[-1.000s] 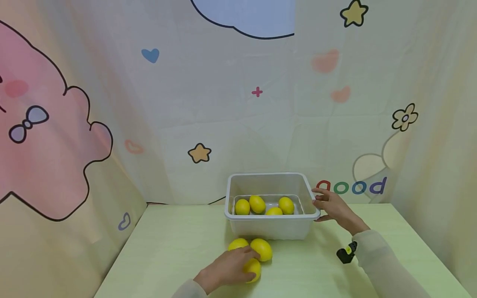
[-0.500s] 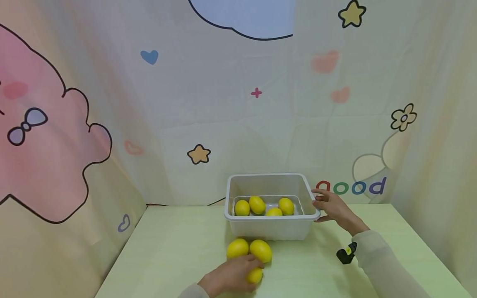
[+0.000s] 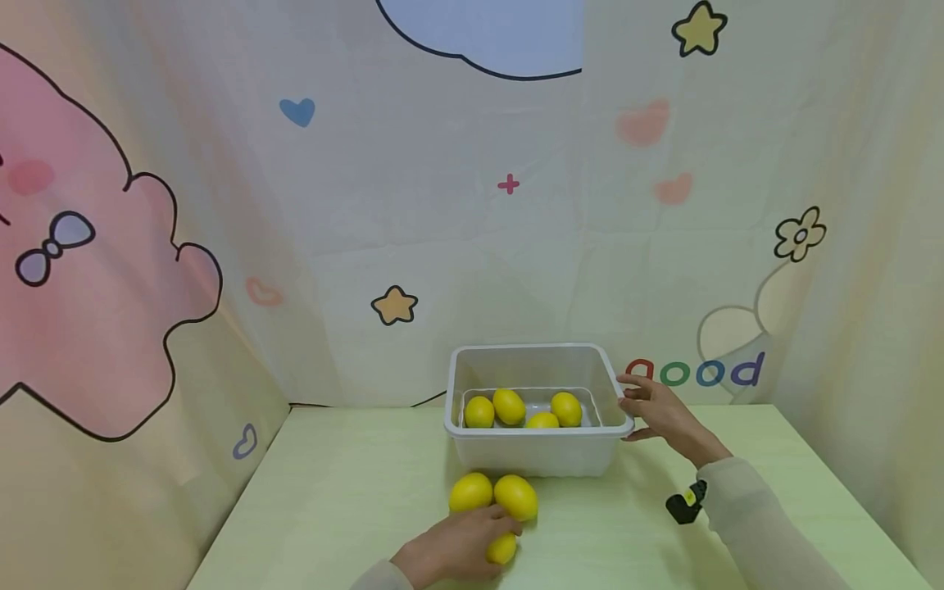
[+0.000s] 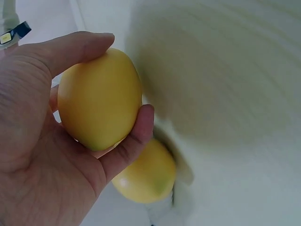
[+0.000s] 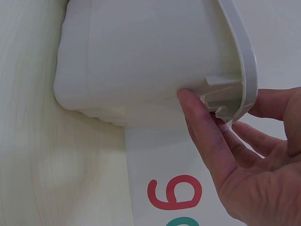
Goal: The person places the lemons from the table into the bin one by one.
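My left hand (image 3: 463,542) grips a yellow lemon (image 4: 99,99) near the front of the table, thumb on one side and fingers curled round the other. Just beyond it, two more lemons lie side by side, a left one (image 3: 471,492) and a right one (image 3: 516,496). Behind them stands a white plastic bin (image 3: 534,452) with several lemons inside, one of them (image 3: 509,406) towards the back left. At the bin's right end, my right hand (image 3: 667,416) holds the rim (image 5: 249,66), with one finger against the outer wall below it.
A pale wood-grain table (image 3: 354,475) bears everything. Close behind the bin hangs a printed cloth (image 3: 442,205) with stars, hearts and letters. A black device (image 3: 686,502) sits at the right wrist, by the sleeve (image 3: 752,508).
My left hand has shifted slightly right and towards me with its lemon, uncovering more of the two lemons behind. The right hand and the bin have stayed put.
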### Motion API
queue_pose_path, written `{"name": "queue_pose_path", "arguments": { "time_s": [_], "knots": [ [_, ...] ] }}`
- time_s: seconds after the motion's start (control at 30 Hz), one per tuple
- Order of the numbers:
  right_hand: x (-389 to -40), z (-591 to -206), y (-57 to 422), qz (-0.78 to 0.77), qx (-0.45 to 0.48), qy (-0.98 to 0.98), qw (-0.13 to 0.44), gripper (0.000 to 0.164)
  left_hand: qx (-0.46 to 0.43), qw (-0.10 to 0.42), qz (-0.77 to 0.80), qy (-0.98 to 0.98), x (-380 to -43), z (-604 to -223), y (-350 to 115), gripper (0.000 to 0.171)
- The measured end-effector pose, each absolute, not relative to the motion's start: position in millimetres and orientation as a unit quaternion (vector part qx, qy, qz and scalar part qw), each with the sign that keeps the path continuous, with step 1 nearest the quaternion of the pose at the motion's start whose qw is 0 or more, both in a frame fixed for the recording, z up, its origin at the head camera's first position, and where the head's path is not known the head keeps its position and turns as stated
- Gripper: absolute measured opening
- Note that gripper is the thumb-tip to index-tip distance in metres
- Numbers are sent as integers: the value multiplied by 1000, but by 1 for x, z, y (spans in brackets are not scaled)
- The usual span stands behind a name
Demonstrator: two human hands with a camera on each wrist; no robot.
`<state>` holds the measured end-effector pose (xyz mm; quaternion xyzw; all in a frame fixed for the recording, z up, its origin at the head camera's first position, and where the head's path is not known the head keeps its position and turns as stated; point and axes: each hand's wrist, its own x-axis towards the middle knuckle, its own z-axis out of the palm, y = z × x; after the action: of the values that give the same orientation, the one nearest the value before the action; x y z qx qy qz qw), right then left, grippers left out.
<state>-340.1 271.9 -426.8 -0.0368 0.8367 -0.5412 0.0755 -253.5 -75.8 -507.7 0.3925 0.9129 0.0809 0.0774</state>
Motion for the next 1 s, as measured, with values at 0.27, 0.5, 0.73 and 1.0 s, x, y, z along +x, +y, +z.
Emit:
{"name": "queue_pose_path", "arguments": {
  "time_s": [0.27,0.5,0.73,1.0],
  "knots": [
    [-342,-427,274,-541,-38,837,75,62,400,49,51,914,-251,-480,-80,49],
    [-341,-426,272,-541,-35,837,76,62,401,23,48,915,-248,-456,-81,51],
    [-338,-425,270,-540,-34,838,74,61,400,9,63,915,-254,-436,-85,52],
    [-339,-426,271,-543,-35,836,72,61,392,-9,70,917,-262,-413,-90,49]
  ]
}}
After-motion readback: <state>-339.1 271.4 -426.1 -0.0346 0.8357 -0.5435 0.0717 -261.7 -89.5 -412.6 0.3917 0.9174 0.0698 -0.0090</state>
